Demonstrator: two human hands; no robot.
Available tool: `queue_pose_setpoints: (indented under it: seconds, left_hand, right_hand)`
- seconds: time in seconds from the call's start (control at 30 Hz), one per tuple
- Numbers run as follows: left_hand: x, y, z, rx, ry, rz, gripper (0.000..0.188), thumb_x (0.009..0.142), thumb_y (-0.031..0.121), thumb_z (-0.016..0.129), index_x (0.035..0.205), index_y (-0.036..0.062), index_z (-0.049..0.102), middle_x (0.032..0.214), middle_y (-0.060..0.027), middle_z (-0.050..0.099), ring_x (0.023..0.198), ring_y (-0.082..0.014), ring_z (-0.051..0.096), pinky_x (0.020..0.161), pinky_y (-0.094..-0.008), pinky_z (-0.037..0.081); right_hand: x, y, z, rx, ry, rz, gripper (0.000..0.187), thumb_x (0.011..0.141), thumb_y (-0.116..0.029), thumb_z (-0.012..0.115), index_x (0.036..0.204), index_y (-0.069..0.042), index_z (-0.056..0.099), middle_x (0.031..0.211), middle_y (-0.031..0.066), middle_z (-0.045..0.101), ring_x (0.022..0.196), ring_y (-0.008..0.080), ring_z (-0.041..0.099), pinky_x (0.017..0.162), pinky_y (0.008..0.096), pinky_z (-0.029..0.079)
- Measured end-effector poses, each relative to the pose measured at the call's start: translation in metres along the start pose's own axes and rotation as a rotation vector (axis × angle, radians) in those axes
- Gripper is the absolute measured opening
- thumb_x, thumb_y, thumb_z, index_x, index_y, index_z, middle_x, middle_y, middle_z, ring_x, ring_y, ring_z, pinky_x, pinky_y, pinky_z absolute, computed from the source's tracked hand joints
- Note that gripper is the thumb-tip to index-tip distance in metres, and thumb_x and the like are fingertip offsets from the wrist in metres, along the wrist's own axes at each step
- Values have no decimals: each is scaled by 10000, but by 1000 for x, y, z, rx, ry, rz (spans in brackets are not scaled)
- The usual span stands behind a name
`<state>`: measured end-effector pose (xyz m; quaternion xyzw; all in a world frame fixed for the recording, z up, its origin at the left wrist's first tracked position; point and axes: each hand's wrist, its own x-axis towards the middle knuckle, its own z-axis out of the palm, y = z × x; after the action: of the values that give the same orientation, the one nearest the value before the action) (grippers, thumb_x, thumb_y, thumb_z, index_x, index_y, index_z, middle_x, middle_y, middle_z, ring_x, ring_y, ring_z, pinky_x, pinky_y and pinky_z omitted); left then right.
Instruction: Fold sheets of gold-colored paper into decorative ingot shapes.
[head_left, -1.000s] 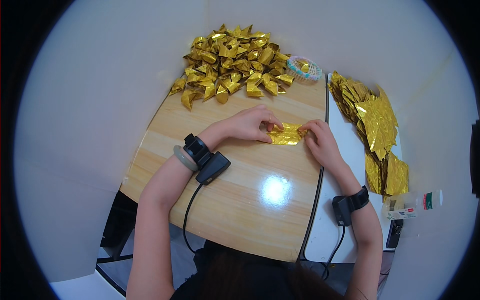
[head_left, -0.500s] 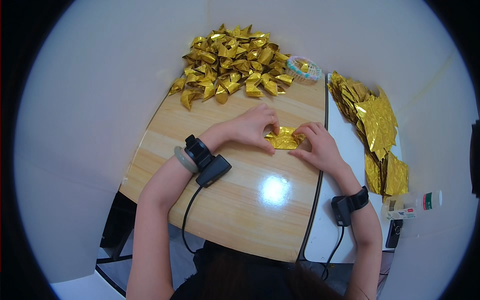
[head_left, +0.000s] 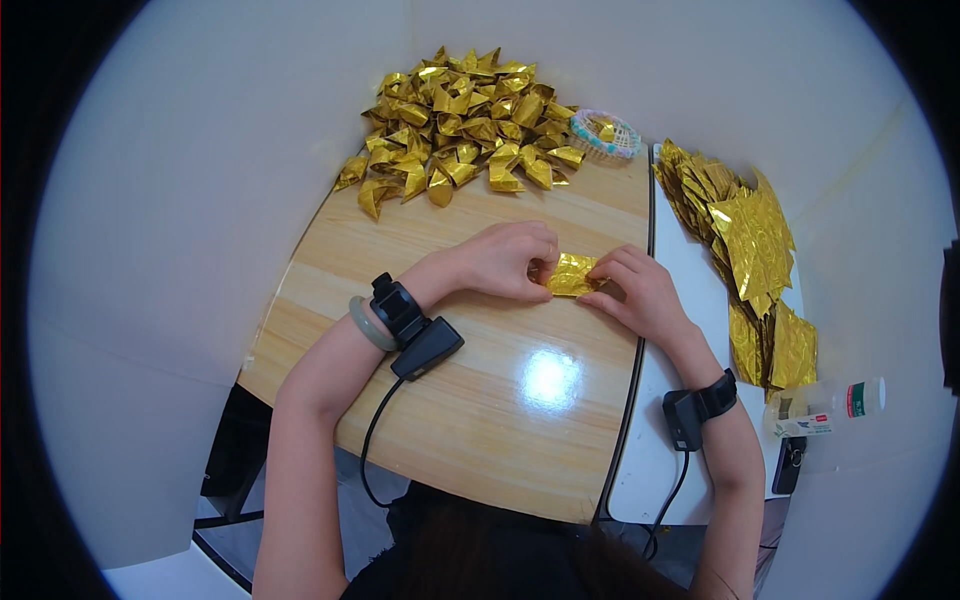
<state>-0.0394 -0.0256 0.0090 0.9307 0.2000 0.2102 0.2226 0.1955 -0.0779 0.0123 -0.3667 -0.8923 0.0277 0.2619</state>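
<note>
A small folded piece of gold foil paper (head_left: 573, 274) lies between my two hands, just above or on the wooden tabletop. My left hand (head_left: 512, 262) pinches its left end, fingers curled over thumb. On the right end, my right hand (head_left: 635, 289) has its thumb and fingertips closed at the edge. The ends of the paper are hidden by my fingers. At the far side of the table rises a heap of folded gold paper pieces (head_left: 450, 120), many with pointed tips. To the right lies a stack of flat gold foil sheets (head_left: 755, 240).
Beside the heap sits a small woven basket (head_left: 606, 136) with a pastel rim and a gold piece inside. A clear plastic bottle (head_left: 825, 400) lies at the right, near a dark phone-like object (head_left: 790, 466). Pale partitions (head_left: 180, 250) surround the table. Cables hang from both wrist devices.
My left fingers have curled in and closed on the left end of the foil paper. My right hand stays nearly in place at the other end.
</note>
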Motion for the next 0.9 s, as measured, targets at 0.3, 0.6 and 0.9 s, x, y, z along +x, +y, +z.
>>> queue_pose_setpoints:
  seconds: [0.3,0.6,0.9]
  left_hand:
    - [1,6,-2,-122,-20,-115,246,693,192,687,842,29,578,803,-85,570,717,-217,571,627,-318,461]
    - [1,6,2,-69,33,-76,238,708,201,666,836,10,604,771,-85,551,679,-240,562,619,-328,462]
    - [5,-7,14,-294,204,-378,211,767,201,624,883,27,649,760,-119,626,721,-260,603,673,-348,475]
  right_hand:
    - [0,-4,-5,49,-46,72,236,738,-266,690,825,-67,598,817,59,583,800,242,566,676,343,475]
    - [1,-2,-6,1,-85,54,229,769,-269,661,856,-67,596,848,66,570,840,240,552,693,345,468]
    - [3,2,6,234,-36,329,153,813,-119,606,946,-46,589,842,71,582,767,226,576,672,318,476]
